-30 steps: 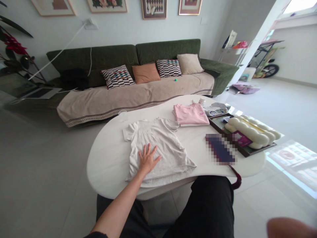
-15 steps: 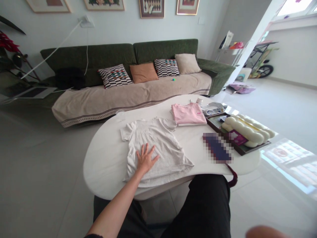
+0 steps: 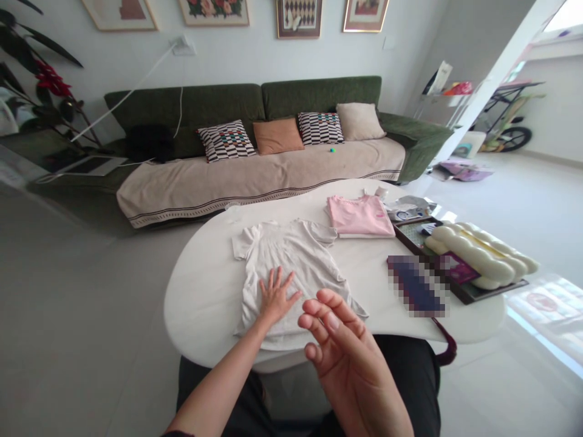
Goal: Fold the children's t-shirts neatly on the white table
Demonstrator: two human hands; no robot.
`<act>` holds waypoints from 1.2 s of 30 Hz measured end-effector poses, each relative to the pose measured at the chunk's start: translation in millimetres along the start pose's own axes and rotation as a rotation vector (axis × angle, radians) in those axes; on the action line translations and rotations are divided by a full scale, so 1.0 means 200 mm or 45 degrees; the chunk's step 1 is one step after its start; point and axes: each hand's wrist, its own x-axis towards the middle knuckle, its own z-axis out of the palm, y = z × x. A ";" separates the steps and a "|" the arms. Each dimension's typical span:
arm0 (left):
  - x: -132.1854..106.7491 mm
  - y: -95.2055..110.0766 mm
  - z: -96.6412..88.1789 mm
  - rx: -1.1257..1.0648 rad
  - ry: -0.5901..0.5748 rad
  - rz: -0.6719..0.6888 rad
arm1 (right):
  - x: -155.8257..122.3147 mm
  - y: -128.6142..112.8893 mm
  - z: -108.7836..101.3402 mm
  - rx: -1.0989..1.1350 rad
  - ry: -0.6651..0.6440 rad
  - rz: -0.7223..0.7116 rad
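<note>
A light grey T-shirt [image 3: 300, 258] lies spread on the white table, sleeves toward the sofa and hem toward me, with soft wrinkles. My left hand [image 3: 277, 297] rests flat on its lower left part, fingers spread. Nearer to me, my right hand [image 3: 348, 358] is raised with the palm turned partly to the left and the fingers loosely bent. Nothing shows between its fingers and thumb. It hides part of the shirt's lower right hem.
On the white table [image 3: 195, 291], a folded pink T-shirt [image 3: 359, 215] lies behind a blurred-out dark item [image 3: 414, 288] with a strap. A dark tray [image 3: 469, 295] holds a puffy cream tissue cover [image 3: 483, 252]. Beyond stands a green sofa [image 3: 218, 109] with cushions.
My right hand has come up from the lower right edge to in front of the shirt. The left hand stays flat on the fabric. The view has shifted slightly left.
</note>
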 end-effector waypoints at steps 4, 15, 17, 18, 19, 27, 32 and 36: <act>0.01 -0.01 0.04 0.007 0.035 0.016 | 0.02 0.05 -0.08 -0.148 0.029 -0.084; -0.16 -0.40 -0.08 0.059 -0.143 0.126 | 0.50 0.13 -0.77 -1.913 0.318 -0.423; -0.24 -0.43 -0.10 0.053 -0.172 0.169 | 0.53 0.10 -0.84 -2.124 0.359 -0.488; -0.27 -0.43 -0.10 0.055 -0.180 0.187 | 0.54 0.08 -0.86 -2.182 0.365 -0.497; -0.31 -0.43 -0.11 0.058 -0.190 0.203 | 0.54 0.06 -0.87 -2.210 0.364 -0.497; -0.47 -0.42 -0.23 -0.074 -0.402 0.259 | 0.50 -0.06 -0.94 -2.270 0.336 -0.438; -0.19 -0.57 -0.40 -0.285 -0.366 0.137 | 0.47 -0.16 -1.03 -2.291 0.290 -0.383; 0.22 -0.82 -0.47 -0.261 -0.038 -0.011 | 0.33 -0.13 -1.16 -2.296 0.166 -0.231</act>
